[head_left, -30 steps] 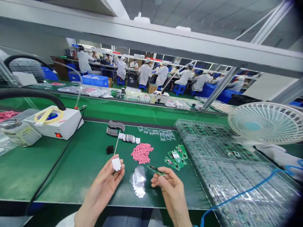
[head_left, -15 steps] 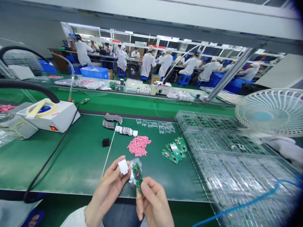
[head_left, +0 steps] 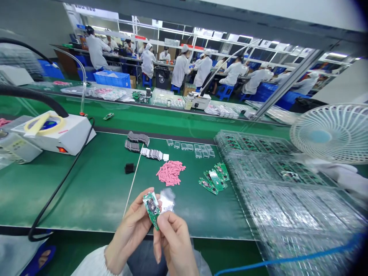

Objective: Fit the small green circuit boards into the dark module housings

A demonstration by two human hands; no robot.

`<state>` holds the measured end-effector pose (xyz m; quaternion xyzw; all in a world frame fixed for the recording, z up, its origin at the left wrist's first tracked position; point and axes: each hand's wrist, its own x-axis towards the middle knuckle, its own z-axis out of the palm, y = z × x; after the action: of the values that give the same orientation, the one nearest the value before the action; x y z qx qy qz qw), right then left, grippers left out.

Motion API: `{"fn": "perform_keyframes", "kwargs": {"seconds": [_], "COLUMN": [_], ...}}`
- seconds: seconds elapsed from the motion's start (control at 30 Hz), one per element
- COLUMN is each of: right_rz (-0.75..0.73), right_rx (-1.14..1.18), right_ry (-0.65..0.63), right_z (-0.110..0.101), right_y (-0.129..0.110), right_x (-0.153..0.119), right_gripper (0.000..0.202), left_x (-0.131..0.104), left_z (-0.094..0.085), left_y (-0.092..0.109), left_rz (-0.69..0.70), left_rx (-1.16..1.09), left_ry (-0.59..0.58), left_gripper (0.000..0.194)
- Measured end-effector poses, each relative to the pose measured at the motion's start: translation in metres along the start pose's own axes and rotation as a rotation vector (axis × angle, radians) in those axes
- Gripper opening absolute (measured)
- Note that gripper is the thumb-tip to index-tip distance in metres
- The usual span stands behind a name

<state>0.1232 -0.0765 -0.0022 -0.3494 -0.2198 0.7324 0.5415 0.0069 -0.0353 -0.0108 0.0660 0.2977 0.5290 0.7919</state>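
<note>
My right hand [head_left: 176, 235] pinches the lower end of a green circuit board [head_left: 151, 210]. The board's upper part lies over a small white plate [head_left: 155, 196], which my left hand [head_left: 131, 226] holds between thumb and fingers; only a white edge shows past the board. Whether board and plate are joined is hidden. Just beyond my hands, a crumpled clear plastic piece [head_left: 167, 200] lies on the green bench. Further back are a heap of pink strips [head_left: 171, 172] and a row of white plates [head_left: 152, 154].
Several circuit boards [head_left: 214, 178] lie right of the pink heap, beside stacked clear trays [head_left: 273, 195]. Small clear frames [head_left: 189, 147], grey stacked pieces [head_left: 138, 138] and a black block [head_left: 129, 168] stand further back. A white machine [head_left: 57, 132] is left, a fan [head_left: 330, 134] right. Co-workers sit beyond.
My right hand has moved left and brought the circuit board over the white plate in my left hand, covering most of it. The clear plastic piece is now uncovered.
</note>
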Motion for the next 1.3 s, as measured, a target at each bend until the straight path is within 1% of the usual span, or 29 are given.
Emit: {"fn": "perform_keyframes", "kwargs": {"seconds": [0.17,0.27,0.4,0.5,0.67,0.73,0.77,0.8,0.83,0.87,0.9,0.93,0.97,1.0,1.03,1.07,1.13,1.3], "right_rz": [-0.01,-0.018,-0.022,-0.021,0.021,0.058,0.059,0.023,-0.058,-0.184,-0.341,-0.501,-0.639,-0.743,-0.816,-0.86,-0.886,-0.778], "right_rx": [-0.035,-0.048,-0.074,-0.111,-0.144,-0.205,-0.274,-0.373,-0.499,-0.639,-0.777,-0.898,-0.997,-1.077,-1.14,-1.19,-1.256,-1.26], "right_ry": [0.045,0.077,0.112,0.117,0.116,0.113,0.118,0.137,0.166,0.202,0.231,0.241,0.228,0.192,0.149,0.113,0.079,0.015], "right_z": [-0.003,-0.002,0.002,0.003,0.0,-0.003,-0.005,-0.006,-0.007,-0.007,-0.007,-0.007,-0.006,-0.005,-0.004,-0.003,-0.002,-0.002], "right_y": [-0.001,0.0,0.001,0.0,-0.004,-0.008,-0.011,-0.015,-0.019,-0.022,-0.026,-0.028,-0.03,-0.031,-0.032,-0.032,-0.032,-0.035], "right_x": [-0.004,-0.007,-0.009,-0.012,-0.016,-0.017,-0.019,-0.02,-0.022,-0.024,-0.026,-0.028,-0.03,-0.031,-0.031,-0.031,-0.03,-0.029], "right_gripper": [0.04,0.042,0.044,0.047,0.049,0.049,0.048,0.045,0.04,0.032,0.025,0.023,0.026,0.029,0.029,0.029,0.026,0.019], "left_x": [-0.001,-0.004,-0.008,-0.013,-0.022,-0.025,-0.026,-0.027,-0.029,-0.03,-0.031,-0.031,-0.032,-0.032,-0.033,-0.033,-0.031,-0.025], "left_z": [-0.003,-0.004,0.0,0.003,0.007,0.007,0.008,0.008,0.01,0.012,0.014,0.017,0.02,0.022,0.024,0.024,0.021,0.004], "left_y": [-0.002,-0.005,-0.007,-0.005,-0.003,-0.004,-0.004,-0.005,-0.006,-0.007,-0.008,-0.01,-0.012,-0.013,-0.014,-0.014,-0.013,-0.001], "left_rz": [0.017,0.057,0.133,0.165,0.263,0.297,0.311,0.326,0.341,0.353,0.359,0.352,0.338,0.316,0.29,0.267,0.24,0.235], "left_rx": [0.032,0.067,0.12,0.175,0.31,0.37,0.391,0.407,0.417,0.426,0.435,0.446,0.455,0.464,0.472,0.478,0.489,0.556], "left_ry": [-0.043,-0.058,-0.044,-0.032,-0.021,-0.023,-0.019,-0.008,0.01,0.034,0.058,0.079,0.095,0.102,0.102,0.096,0.067,-0.069], "left_gripper": [0.039,0.037,0.038,0.037,0.033,0.033,0.034,0.037,0.039,0.042,0.045,0.046,0.047,0.046,0.044,0.042,0.037,0.026]}}
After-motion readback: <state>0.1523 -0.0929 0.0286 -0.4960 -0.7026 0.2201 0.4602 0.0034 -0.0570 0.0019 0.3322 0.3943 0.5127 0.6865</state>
